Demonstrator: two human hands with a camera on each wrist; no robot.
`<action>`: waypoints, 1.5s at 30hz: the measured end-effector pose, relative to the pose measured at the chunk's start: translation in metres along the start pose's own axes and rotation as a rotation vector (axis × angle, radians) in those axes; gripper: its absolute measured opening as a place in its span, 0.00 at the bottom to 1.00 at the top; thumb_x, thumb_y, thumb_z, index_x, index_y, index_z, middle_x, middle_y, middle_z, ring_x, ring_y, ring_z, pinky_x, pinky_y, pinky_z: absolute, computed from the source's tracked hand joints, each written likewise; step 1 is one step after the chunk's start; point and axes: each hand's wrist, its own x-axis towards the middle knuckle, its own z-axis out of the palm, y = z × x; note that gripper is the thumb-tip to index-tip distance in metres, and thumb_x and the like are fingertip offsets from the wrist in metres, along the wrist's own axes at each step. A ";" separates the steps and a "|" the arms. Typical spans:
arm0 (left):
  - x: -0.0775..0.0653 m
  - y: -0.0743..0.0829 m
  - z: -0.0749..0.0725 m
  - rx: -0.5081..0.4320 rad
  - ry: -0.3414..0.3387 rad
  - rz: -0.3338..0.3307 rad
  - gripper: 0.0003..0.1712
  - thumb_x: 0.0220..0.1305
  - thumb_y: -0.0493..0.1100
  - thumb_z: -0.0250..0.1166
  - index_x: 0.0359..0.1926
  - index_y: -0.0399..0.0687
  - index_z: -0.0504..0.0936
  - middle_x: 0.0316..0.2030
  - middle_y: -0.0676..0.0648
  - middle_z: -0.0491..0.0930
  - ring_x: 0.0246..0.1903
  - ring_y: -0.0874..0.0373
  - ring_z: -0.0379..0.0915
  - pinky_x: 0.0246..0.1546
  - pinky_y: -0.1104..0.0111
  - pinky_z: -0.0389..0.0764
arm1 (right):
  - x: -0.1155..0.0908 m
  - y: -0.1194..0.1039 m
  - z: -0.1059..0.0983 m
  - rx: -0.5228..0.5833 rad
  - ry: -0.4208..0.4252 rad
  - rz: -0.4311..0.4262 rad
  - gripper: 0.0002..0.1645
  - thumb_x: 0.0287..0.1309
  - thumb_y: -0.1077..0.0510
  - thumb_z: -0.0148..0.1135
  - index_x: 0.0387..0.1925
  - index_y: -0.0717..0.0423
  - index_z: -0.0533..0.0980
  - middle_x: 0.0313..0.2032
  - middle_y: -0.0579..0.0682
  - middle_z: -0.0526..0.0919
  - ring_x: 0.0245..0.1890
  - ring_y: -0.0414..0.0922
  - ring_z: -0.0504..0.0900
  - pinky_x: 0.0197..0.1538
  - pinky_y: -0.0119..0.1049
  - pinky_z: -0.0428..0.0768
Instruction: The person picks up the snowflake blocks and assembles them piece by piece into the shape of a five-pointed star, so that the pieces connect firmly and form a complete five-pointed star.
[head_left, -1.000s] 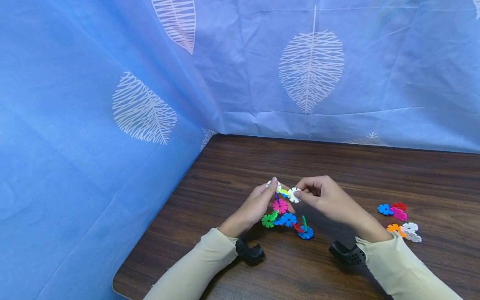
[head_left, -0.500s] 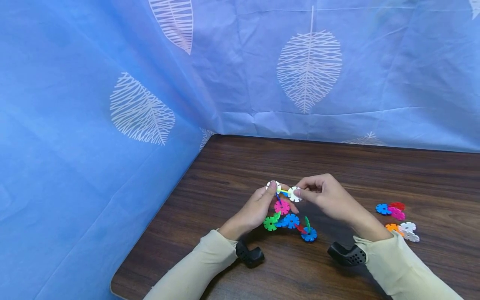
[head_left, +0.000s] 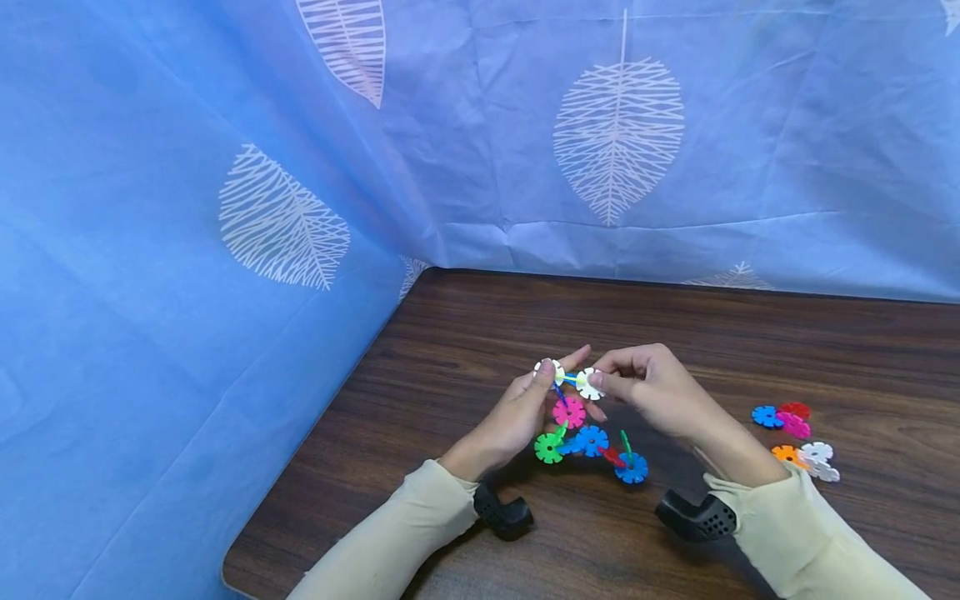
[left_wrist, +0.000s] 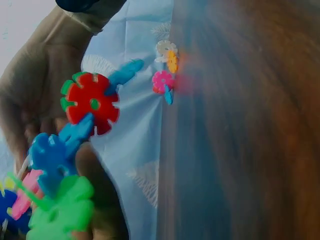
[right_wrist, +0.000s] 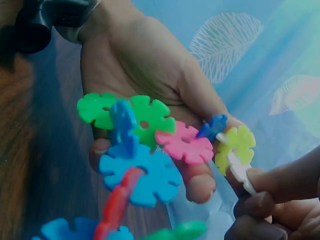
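Swung a little to the right in the head view since half a second ago: the hanging part of the chain of flower discs [head_left: 592, 440]. One finger of the left hand [head_left: 513, 417] now sticks up above it.

Close by, at the bottom, are a left sleeve [head_left: 405, 517] and a right sleeve [head_left: 795, 533], both cut off by the frame. Each wrist has a black gadget [head_left: 504, 512].

Next, in the middle, comes the chain. Its low end is a blue disc [head_left: 632, 468]; a pink disc [head_left: 569, 412] is higher up. Wood shows between the blue end and the right wrist. Whether that end touches the table [head_left: 450, 333] is hard to tell.

At the chain's top, the left hand pinches one white disc [head_left: 557, 376], and the right hand [head_left: 667, 396] pinches another white disc [head_left: 585, 386]. Both thumbs hide part of their discs. The right wrist view cuts off the chain's bottom.

At the right side, well apart, lie a blue, red and pink pile [head_left: 793, 426] and an orange and white pile [head_left: 817, 452]. Their discs overlap.

Wide brown wood runs to the far edge. The left edge slants up from the lower left; the right edge is out of frame. Behind, a blue curtain [head_left: 480, 208] with white leaves fills the top.
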 end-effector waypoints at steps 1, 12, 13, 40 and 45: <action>0.000 0.000 0.001 0.008 0.006 -0.003 0.34 0.84 0.60 0.24 0.81 0.62 0.59 0.48 0.26 0.83 0.52 0.57 0.82 0.33 0.72 0.78 | 0.000 -0.001 0.000 -0.005 0.005 0.005 0.10 0.71 0.63 0.62 0.39 0.68 0.84 0.24 0.52 0.79 0.22 0.43 0.69 0.26 0.35 0.68; -0.002 0.000 0.004 0.047 -0.006 -0.088 0.34 0.84 0.63 0.28 0.80 0.62 0.61 0.50 0.32 0.85 0.48 0.60 0.83 0.33 0.72 0.77 | -0.001 -0.001 -0.009 -0.029 -0.079 0.080 0.12 0.72 0.59 0.62 0.35 0.65 0.81 0.19 0.46 0.69 0.20 0.41 0.64 0.27 0.36 0.68; -0.002 0.000 0.004 0.041 -0.012 -0.094 0.34 0.84 0.62 0.28 0.80 0.61 0.62 0.50 0.31 0.84 0.46 0.62 0.83 0.33 0.72 0.76 | -0.001 0.001 -0.011 -0.040 -0.090 0.076 0.12 0.72 0.59 0.62 0.35 0.65 0.81 0.20 0.46 0.69 0.21 0.41 0.64 0.28 0.36 0.69; -0.002 -0.003 0.003 -0.080 0.053 -0.171 0.07 0.72 0.31 0.61 0.46 0.29 0.78 0.34 0.45 0.88 0.33 0.60 0.82 0.37 0.70 0.85 | -0.003 0.005 0.009 -0.312 -0.067 -0.163 0.06 0.70 0.67 0.62 0.37 0.53 0.77 0.21 0.42 0.71 0.19 0.38 0.68 0.24 0.32 0.69; -0.001 -0.002 0.001 -0.010 0.070 -0.152 0.06 0.73 0.32 0.61 0.46 0.31 0.77 0.38 0.44 0.87 0.34 0.59 0.79 0.36 0.72 0.82 | -0.003 0.004 0.002 -0.301 -0.043 -0.172 0.02 0.71 0.63 0.64 0.42 0.55 0.78 0.23 0.45 0.76 0.20 0.41 0.72 0.25 0.33 0.72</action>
